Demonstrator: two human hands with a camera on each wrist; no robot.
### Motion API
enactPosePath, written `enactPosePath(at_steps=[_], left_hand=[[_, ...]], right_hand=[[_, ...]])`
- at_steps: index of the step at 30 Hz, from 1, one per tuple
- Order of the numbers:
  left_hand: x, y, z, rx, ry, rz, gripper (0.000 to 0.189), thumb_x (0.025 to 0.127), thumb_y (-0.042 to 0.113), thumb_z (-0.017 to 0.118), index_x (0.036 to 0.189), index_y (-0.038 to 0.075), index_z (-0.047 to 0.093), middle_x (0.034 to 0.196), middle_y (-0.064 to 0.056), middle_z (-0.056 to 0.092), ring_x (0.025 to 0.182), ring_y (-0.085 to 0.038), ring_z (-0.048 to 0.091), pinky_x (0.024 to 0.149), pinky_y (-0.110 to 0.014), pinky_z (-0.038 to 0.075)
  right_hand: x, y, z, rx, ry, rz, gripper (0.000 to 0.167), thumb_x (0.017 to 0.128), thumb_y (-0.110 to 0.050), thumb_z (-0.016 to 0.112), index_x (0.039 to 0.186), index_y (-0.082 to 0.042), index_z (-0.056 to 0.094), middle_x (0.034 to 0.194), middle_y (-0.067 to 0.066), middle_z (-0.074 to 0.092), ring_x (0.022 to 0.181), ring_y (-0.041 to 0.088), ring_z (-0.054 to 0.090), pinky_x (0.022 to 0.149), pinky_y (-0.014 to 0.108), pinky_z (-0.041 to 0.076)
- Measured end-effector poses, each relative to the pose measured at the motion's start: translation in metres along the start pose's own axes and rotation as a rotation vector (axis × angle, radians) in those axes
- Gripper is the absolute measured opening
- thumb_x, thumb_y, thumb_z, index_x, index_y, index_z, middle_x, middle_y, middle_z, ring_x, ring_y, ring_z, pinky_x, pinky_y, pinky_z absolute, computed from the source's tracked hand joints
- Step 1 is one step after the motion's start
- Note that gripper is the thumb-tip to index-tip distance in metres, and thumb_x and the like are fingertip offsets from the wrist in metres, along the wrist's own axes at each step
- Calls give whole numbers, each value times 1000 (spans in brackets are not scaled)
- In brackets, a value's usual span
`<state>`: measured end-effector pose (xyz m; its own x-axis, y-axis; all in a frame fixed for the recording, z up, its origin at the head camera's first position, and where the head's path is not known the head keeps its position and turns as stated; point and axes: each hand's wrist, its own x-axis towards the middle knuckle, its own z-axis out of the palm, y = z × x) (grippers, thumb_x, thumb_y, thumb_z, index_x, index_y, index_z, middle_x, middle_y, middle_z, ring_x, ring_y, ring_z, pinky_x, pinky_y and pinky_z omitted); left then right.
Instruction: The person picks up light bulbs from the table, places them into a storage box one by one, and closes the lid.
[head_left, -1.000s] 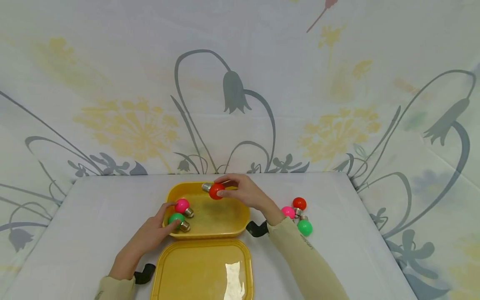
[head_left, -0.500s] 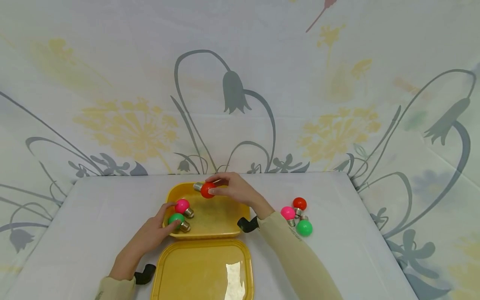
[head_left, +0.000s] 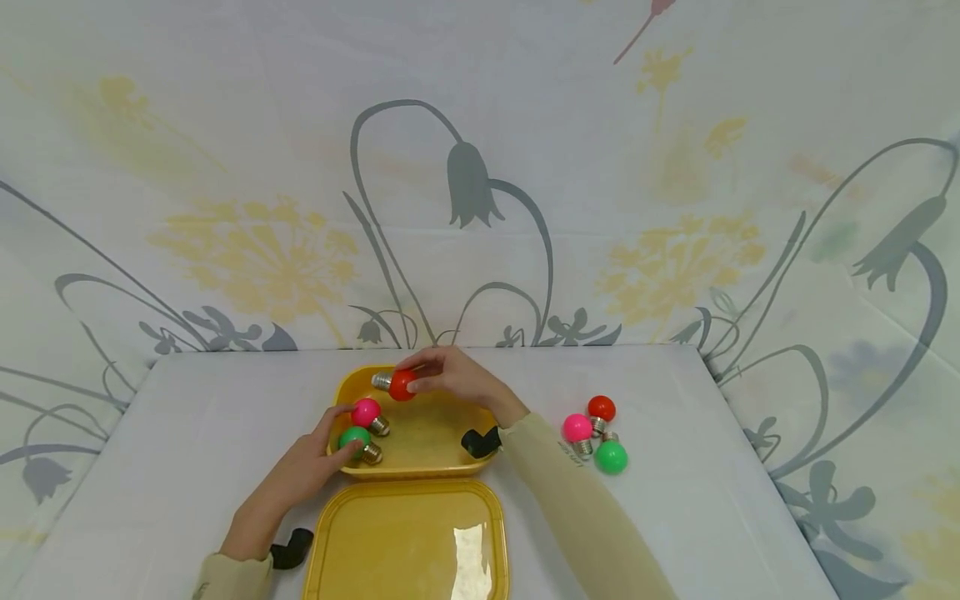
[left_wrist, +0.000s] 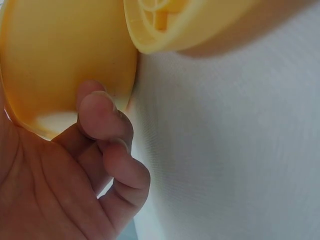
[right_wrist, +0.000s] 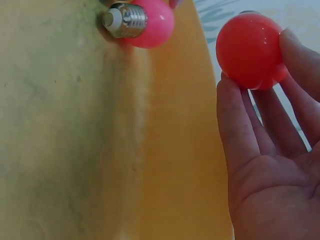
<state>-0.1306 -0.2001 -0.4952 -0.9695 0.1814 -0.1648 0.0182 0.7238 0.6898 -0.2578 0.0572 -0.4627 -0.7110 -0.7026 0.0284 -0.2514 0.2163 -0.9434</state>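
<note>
Yellow tray (head_left: pixel 397 542), bottom centre: flat, rounded-cornered, rim raised, surface glossy with a pale reflection; its near edge is cut off by the frame.

Tan sleeves (head_left: pixel 581 508), two, lower left and lower right, cropped below; a black fitting (head_left: pixel 292 548) is seen at each wrist.

Left hand (head_left: pixel 303 467), left of centre: laid over the container's left rim, one fingertip set at a pink bulb (head_left: pixel 366 412), the thumb at a green bulb (head_left: pixel 355 437). Other fingers are shown curled in the left wrist view; whether anything is gripped cannot be told.

Yellow container (head_left: pixel 435 433), centre, just beyond the tray: shallow, smooth, oblong with rounded corners. The pink and green bulbs are contained at its left end, metal screw caps pointed to the lower right; the green globe is partly covered by the thumb.

Right hand (head_left: pixel 457 377), above centre: kept apart from the left; a red bulb (head_left: pixel 402 385) is pinched between thumb and fingers over the container's far side, cap to the upper left. In the right wrist view that cap is mostly hidden.

Loose bulbs, right of centre, clustered on white cloth (head_left: pixel 675 517): red (head_left: pixel 602 408), pink (head_left: pixel 577 427), green (head_left: pixel 612 457).

Backdrop (head_left: pixel 600 100), upper frame: pale fabric, printed with grey bellflowers and yellow blooms.
</note>
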Motion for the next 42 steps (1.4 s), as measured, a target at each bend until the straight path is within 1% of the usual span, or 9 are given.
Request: enactPosePath(at_steps=[8,12,15,20,25,27,30,34,42], left_hand=[[0,-1,1,-1,3,-1,66,97,49,58,147,14,32,113,-20,66,94,-30,63,94,-59,46],[0,-1,1,-7,1,2,66,97,49,58,147,15,32,112,-19,66,93,-29,63,93,-59,47],[1,-1,2,-5,3,6,65,98,50,58,147,15,32,115,-21,65,96,-31,63,94,-59,46],[0,-1,2,3,5,8,65,98,49,57,147,14,32,118,-22,65,99,-33,63,94,-59,46],[0,-1,1,2,5,23,64,98,46,58,147,13,32,111,-19,66,91,-27,62,92,-57,47],[-1,-1,1,2,4,21,64,98,46,58,147,13,32,112,-20,66,92,-28,62,93,-58,47],[-1,-2,1,7,1,13,66,98,48,58,147,13,32,117,-23,64,97,-31,63,94,-60,46],[-2,-2,1,1,-1,14,66,99,48,57,148,13,31,121,-25,63,102,-35,63,95,-60,45],[-1,-2,2,-8,5,18,64,98,46,58,147,14,32,116,-23,64,97,-31,63,94,-59,46]], right_hand=[[4,13,8,45,3,-13,31,93,-6,70,123,-1,68,121,8,68,105,14,65,94,29,49],[5,21,10,61,18,-9,31,92,-6,70,122,-1,68,120,8,69,105,13,65,92,28,50],[4,24,9,63,30,-16,31,92,-5,70,122,0,68,120,9,69,103,14,66,91,29,51],[4,25,8,37,29,3,30,91,-5,71,121,0,68,119,10,69,99,13,65,90,27,51],[4,26,9,11,30,22,28,91,-5,71,118,-1,70,115,8,70,96,12,65,88,26,51],[4,25,10,-12,27,20,28,91,-6,72,118,-2,71,115,7,70,97,11,64,88,26,50],[3,23,11,-67,20,28,28,90,-9,73,118,-5,72,115,4,71,100,10,62,90,25,49],[3,23,12,-140,12,56,29,89,-12,76,117,-10,74,114,0,71,101,7,61,91,23,47],[2,25,13,-176,0,104,29,88,-14,77,117,-11,74,113,-2,72,100,8,61,90,24,47]])
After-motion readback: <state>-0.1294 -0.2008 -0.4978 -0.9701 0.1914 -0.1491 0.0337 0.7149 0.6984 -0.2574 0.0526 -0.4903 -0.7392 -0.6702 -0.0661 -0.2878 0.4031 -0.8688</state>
